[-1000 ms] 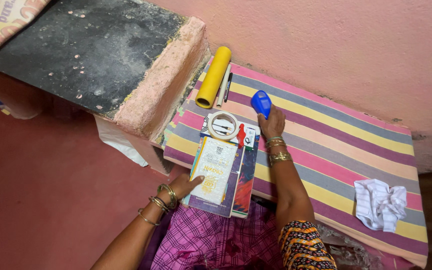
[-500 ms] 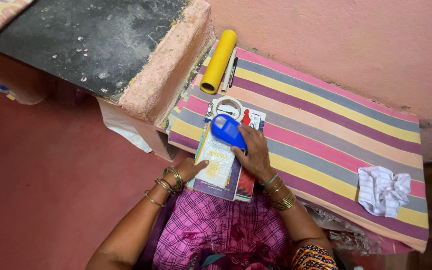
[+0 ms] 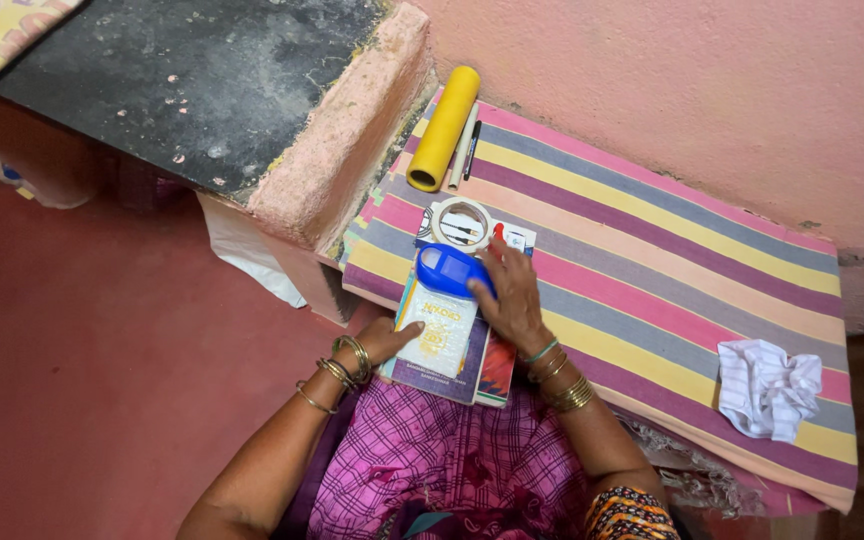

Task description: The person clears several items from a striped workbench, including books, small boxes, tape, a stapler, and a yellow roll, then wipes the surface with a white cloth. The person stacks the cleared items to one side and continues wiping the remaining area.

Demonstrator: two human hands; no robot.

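Blue plastic stapler-like tool (image 3: 449, 271) is gripped in the right hand (image 3: 512, 300), fingers curled over its rear, on the booklets (image 3: 440, 335) at the striped surface's (image 3: 652, 290) near left corner. Judged light, rigid, smooth; best held across its body. Left hand (image 3: 384, 340) lies flat, steadying the booklets' edge.

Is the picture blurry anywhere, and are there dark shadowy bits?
In the head view, most is sharp: the blue plastic thing under the right hand, the books the left hand steadies, and the striped cloth. Light is soft, no glare. The right corner and the gap under the stone slab are shadowy.
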